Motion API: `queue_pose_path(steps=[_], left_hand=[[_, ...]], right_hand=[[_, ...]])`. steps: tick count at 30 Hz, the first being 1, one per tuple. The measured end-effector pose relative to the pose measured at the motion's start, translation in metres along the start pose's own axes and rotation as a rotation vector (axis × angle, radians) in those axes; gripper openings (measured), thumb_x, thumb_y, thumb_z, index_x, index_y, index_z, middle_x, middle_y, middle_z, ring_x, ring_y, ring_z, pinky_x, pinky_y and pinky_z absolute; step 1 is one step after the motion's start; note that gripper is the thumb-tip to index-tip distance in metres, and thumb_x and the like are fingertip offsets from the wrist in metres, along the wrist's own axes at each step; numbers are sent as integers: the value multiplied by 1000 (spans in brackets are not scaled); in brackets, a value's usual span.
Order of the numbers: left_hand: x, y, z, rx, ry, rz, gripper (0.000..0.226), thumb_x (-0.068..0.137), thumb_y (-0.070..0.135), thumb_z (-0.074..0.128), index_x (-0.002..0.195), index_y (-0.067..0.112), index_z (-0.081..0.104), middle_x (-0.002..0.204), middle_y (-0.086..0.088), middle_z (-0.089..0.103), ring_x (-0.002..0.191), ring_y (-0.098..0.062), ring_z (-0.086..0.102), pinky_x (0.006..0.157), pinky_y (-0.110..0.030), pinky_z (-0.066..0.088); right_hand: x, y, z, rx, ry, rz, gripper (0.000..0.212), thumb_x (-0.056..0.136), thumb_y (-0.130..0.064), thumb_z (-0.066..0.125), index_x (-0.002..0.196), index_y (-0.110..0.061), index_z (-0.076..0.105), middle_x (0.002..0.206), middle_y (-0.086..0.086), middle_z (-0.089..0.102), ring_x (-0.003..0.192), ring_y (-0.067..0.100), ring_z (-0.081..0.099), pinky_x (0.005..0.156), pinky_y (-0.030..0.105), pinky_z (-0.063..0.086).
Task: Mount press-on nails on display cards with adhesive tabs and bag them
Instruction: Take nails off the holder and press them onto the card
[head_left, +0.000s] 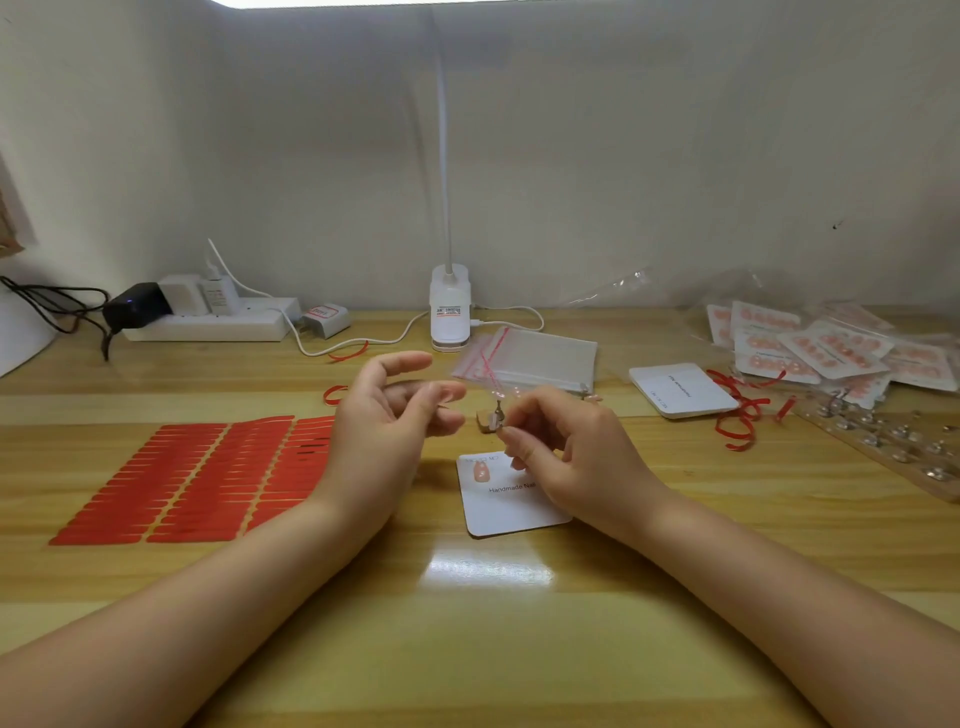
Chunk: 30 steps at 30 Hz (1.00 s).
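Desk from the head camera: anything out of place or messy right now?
Mostly minor clutter: loose red strips lie tangled right of the blank card stack, and the finished bagged cards are heaped unevenly at far right. The display card sits slightly askew.

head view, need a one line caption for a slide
Right hand pinches a small metal stand above a display card bearing one pink nail; left hand open beside it.

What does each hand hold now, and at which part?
The right hand pinches the lower end of a small metal-stemmed nail holder with its fingertips. The left hand is open and holds nothing.
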<state>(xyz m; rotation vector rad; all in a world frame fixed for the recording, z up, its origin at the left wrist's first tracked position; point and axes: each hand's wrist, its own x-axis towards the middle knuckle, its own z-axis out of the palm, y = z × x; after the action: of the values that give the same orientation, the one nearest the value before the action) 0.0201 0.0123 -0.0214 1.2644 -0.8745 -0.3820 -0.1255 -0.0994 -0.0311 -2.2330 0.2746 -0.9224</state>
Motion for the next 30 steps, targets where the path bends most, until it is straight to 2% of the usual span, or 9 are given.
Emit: queue_pose_path(steps=[2, 7, 11, 14, 17, 22, 25, 28, 30], left_hand=[[1, 1, -2, -3, 10, -43, 20, 92, 12, 62, 108, 21, 54, 90, 0, 76, 73, -14, 72, 75, -35, 58], [-2, -2, 0, -28, -43, -62, 26, 84, 3, 70, 105, 15, 60, 93, -1, 76, 81, -15, 73, 69, -17, 54], [0, -4, -3, 1, -23, -64, 29, 81, 6, 74, 103, 17, 61, 93, 1, 76, 89, -13, 72, 73, -18, 55], [0, -4, -3, 18, -24, -66, 35, 72, 20, 77, 103, 18, 62, 92, 1, 76, 88, -12, 72, 75, -20, 56], [-1, -5, -2, 44, -41, -57, 35, 70, 22, 77, 101, 18, 62, 91, 1, 76, 89, -12, 72, 78, -23, 57], [-2, -5, -1, 66, -72, -40, 36, 67, 28, 76, 99, 19, 63, 90, 2, 75, 88, -12, 71, 80, -27, 58], [-2, -5, -1, 68, -79, -41, 35, 67, 29, 76, 99, 19, 63, 90, 3, 75, 88, -12, 71, 79, -27, 58], [-3, -4, -1, 76, -89, -33, 35, 67, 29, 76, 99, 20, 63, 89, 4, 75, 87, -11, 71, 75, -22, 56], [-4, -3, -1, 96, -97, -5, 36, 66, 30, 76, 98, 21, 62, 88, 5, 75, 85, -9, 71, 72, -17, 54]], right_hand=[[0, 0, 0, 48, 34, 59, 11, 91, -8, 64, 86, -17, 60, 70, -5, 65, 64, 10, 66, 64, 33, 55], [3, 3, -6, 171, 207, 234, 11, 92, -13, 61, 85, -21, 59, 73, 4, 70, 65, 14, 69, 66, 45, 58], [6, 9, -19, 140, 301, 294, 8, 91, -14, 62, 85, -19, 60, 72, 4, 71, 61, 16, 70, 61, 48, 58], [9, 18, -25, -69, 294, 309, 9, 87, -24, 68, 80, -19, 66, 62, 0, 65, 56, 16, 61, 60, 38, 53], [11, 25, -26, -226, 281, 335, 14, 83, -29, 72, 72, -21, 68, 55, -8, 54, 55, 8, 50, 58, 28, 41], [14, 31, -27, -364, 226, 388, 17, 85, -33, 70, 75, -19, 75, 51, -11, 51, 58, 9, 50, 57, 27, 36], [16, 32, -26, -489, 146, 422, 23, 89, -38, 66, 84, -19, 77, 60, -11, 58, 69, 16, 58, 63, 28, 43], [15, 29, -25, -555, 124, 422, 27, 91, -41, 62, 88, -18, 76, 71, -2, 66, 76, 20, 61, 66, 30, 47], [14, 25, -25, -597, 144, 405, 24, 90, -39, 62, 87, -19, 74, 67, -6, 60, 75, 20, 61, 62, 28, 44]])
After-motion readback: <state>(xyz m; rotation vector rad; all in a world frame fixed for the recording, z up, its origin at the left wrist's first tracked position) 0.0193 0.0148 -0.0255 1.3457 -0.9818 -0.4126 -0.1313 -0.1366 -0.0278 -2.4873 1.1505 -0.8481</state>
